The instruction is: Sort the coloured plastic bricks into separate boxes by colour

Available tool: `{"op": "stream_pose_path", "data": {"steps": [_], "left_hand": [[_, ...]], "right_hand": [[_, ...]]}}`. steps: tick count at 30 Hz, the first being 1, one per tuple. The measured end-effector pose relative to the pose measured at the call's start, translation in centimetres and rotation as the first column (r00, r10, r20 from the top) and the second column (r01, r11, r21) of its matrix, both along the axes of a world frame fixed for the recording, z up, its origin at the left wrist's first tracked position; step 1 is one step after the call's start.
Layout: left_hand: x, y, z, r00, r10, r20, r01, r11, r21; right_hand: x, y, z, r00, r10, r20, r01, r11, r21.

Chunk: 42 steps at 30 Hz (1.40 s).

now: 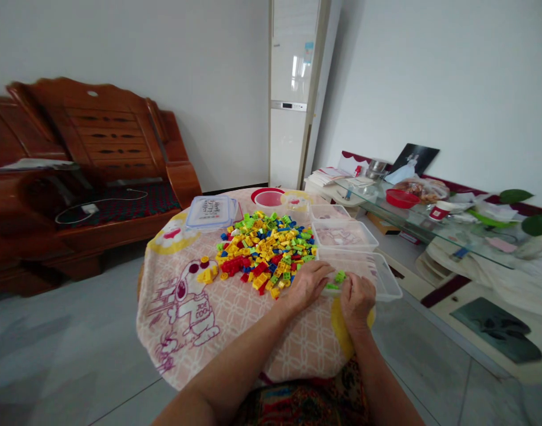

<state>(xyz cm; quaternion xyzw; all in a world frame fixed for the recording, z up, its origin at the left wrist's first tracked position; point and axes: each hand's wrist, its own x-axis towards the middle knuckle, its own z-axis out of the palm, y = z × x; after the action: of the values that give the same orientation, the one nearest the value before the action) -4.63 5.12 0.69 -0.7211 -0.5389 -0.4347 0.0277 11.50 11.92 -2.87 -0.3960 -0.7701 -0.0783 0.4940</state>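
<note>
Both hands, left hand (307, 284) and right hand (356, 299), curl over green bricks (339, 278); their grip is hidden.

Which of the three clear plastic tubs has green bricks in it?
The nearest tub, right at both hands; green bricks lie in its near-left corner. The two tubs behind it show none.

A round cloth-covered table (186, 331) bears toy bricks (264, 248) and clear tubs (344, 235).

Both forearms reach forward, left hand (307, 284) and right hand (357, 299) close together, fingers seemingly curled, palms down.
</note>
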Motion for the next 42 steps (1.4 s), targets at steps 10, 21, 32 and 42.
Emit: {"op": "stream_pose_path", "data": {"steps": [10,21,32,42], "left_hand": [[-7.0,-1.6,1.0,0.788,0.594,-0.164,-0.616,0.765,-0.188],[-6.9,-1.3,0.6,0.788,0.589,-0.178,-0.615,0.762,-0.202],[-6.7,-1.3,0.7,0.798,0.586,-0.138,-0.6,0.755,-0.262],[-5.5,-1.2,0.3,0.877,0.436,0.202,-0.422,0.9,-0.112]], "right_hand": [[0.1,0.3,-0.4,1.0,0.013,-0.003,-0.013,1.0,0.006],[0.2,0.5,-0.7,1.0,0.0,0.005,0.0,1.0,0.011],[0.1,0.4,-0.6,1.0,-0.003,-0.013,0.003,1.0,-0.003],[0.1,0.3,-0.6,1.0,-0.002,-0.016,0.001,1.0,-0.005]]}}
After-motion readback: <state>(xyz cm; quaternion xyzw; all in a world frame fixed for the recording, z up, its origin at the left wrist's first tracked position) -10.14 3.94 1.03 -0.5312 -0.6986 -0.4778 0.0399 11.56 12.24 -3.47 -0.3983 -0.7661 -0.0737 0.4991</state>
